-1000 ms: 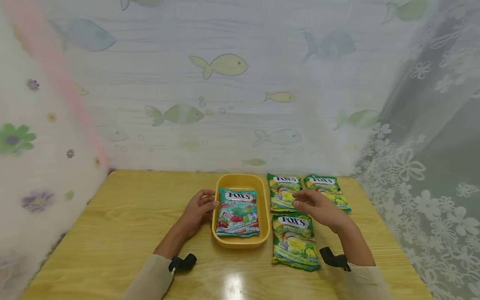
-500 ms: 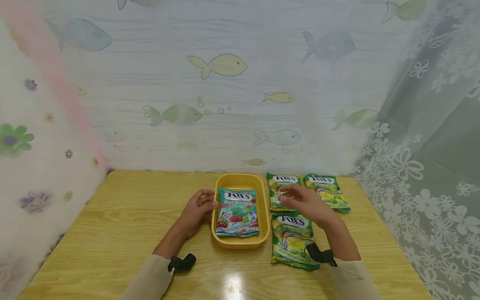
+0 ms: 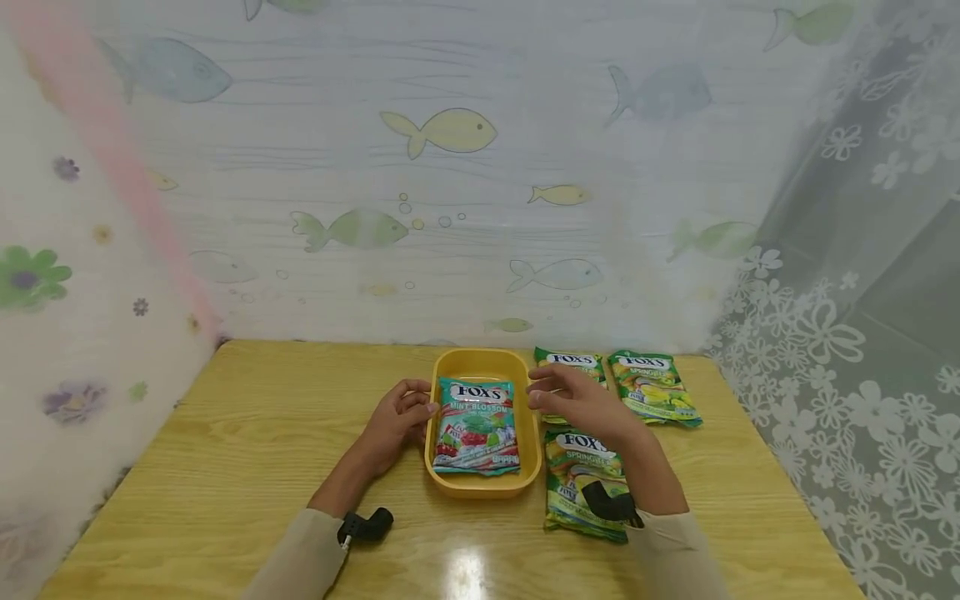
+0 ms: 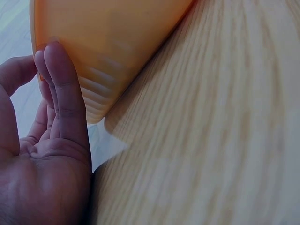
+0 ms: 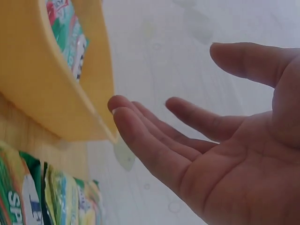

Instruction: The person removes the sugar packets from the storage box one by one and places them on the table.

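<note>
A yellow plastic tray [image 3: 483, 487] stands on the table, with a teal and red FOX'S Mint Blossom candy bag [image 3: 477, 427] lying face up in it. My left hand [image 3: 395, 425] holds the tray's left side; in the left wrist view its thumb is at the rim and its fingers [image 4: 63, 89] lie along the outer wall. Over the green candy bags, my right hand [image 3: 588, 408] has nothing in it. Its fingers and thumb are spread, with the fingertips close to the tray's right rim, and it partly covers the back green candy bag [image 3: 570, 360].
Right of the tray lie a front green FOX'S Spring Tea candy bag [image 3: 573, 508], partly hidden by my right wrist camera, and a matching candy bag [image 3: 654, 390] at the far right. A fish-patterned curtain [image 3: 450, 250] hangs behind the wooden table [image 3: 262, 467].
My right hand has moved left from over the green bags toward the tray's right rim. The left hand, tray and bags stay where they were.
</note>
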`<state>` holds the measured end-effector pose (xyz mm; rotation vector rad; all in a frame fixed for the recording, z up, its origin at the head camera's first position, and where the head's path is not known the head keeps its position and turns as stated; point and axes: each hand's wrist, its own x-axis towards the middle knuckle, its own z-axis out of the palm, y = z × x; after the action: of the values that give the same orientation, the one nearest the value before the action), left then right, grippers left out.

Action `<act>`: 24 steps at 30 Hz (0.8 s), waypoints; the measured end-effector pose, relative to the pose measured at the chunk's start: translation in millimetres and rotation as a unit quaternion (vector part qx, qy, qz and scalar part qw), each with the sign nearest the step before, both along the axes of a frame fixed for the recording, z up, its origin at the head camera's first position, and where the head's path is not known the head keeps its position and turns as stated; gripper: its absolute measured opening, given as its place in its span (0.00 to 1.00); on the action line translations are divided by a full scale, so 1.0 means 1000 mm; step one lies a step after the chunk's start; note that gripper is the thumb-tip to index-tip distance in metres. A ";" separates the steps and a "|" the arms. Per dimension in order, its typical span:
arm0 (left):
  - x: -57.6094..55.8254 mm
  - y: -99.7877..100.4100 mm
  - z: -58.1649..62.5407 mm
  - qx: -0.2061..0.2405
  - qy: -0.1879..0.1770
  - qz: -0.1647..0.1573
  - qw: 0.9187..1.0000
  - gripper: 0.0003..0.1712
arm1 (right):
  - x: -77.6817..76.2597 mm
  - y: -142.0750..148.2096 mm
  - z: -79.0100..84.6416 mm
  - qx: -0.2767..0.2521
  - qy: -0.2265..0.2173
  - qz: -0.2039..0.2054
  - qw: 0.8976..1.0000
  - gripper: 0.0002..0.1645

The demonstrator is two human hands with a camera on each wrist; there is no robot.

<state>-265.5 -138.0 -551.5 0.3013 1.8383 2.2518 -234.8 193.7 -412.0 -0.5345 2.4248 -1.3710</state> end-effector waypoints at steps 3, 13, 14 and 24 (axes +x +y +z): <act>0.001 -0.001 0.000 0.001 0.001 -0.003 1.000 0.26 | 0.000 -0.007 -0.001 0.002 -0.004 0.004 1.000 0.33; -0.006 0.002 -0.004 0.011 0.008 -0.003 1.000 0.22 | -0.006 -0.027 0.005 0.021 -0.029 0.008 0.999 0.31; -0.007 0.002 -0.004 0.011 0.006 -0.002 1.000 0.21 | -0.007 -0.029 0.006 0.025 -0.033 0.006 0.999 0.32; -0.002 0.001 -0.004 0.016 -0.003 -0.012 1.000 0.22 | 0.001 -0.056 -0.002 0.090 -0.040 -0.057 0.994 0.34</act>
<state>-267.3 -136.6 -555.1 0.3196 1.7882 2.2657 -233.5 137.7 -413.5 -0.2961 2.5144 -1.1761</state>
